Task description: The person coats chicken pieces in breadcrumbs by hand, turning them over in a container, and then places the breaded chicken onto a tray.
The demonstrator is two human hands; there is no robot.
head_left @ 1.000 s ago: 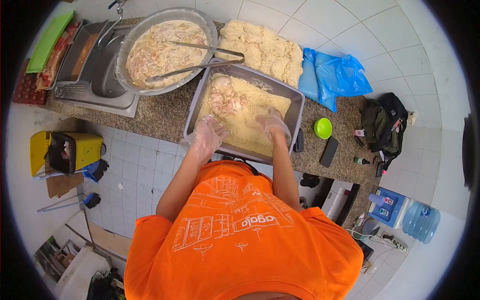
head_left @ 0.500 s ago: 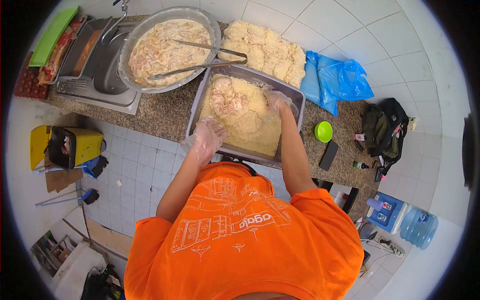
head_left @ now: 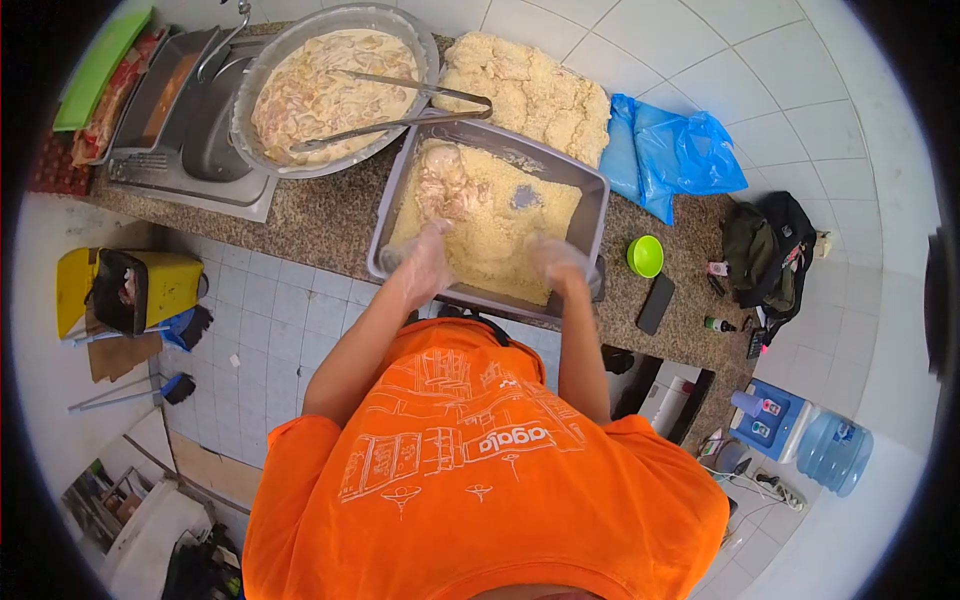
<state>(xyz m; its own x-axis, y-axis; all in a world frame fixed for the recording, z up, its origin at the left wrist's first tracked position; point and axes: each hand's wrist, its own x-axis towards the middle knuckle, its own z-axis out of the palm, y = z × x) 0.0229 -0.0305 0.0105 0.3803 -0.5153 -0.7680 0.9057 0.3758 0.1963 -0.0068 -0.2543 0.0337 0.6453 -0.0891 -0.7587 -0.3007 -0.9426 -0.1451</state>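
A grey-purple tub (head_left: 597,235) holds pale breadcrumbs (head_left: 552,205), with raw battered chicken pieces (head_left: 440,180) toward its far left. My left hand (head_left: 425,262), in a clear plastic glove, leans over the tub's near left side, its fingers extended into the crumbs just below the chicken. Opposite it, my gloved right hand (head_left: 558,262) is at the heaped crumbs by the near right side, its fingers smeared by motion. Between the hands lies a mound of crumbs (head_left: 490,245). A patch of bare tub bottom shows behind it.
A large basin (head_left: 237,125) of battered chicken stands at the back left, with metal tongs (head_left: 470,100) across its rim. Crumb-coated pieces (head_left: 530,85) are piled behind the tub. Blue plastic bags (head_left: 685,150), a green bowl (head_left: 645,256) and a phone (head_left: 655,304) lie to the right.
My right hand has moved from the tub's far right toward the near side, drawing crumbs with it and exposing the bottom. My left hand has shifted slightly, fingers now toward the chicken.
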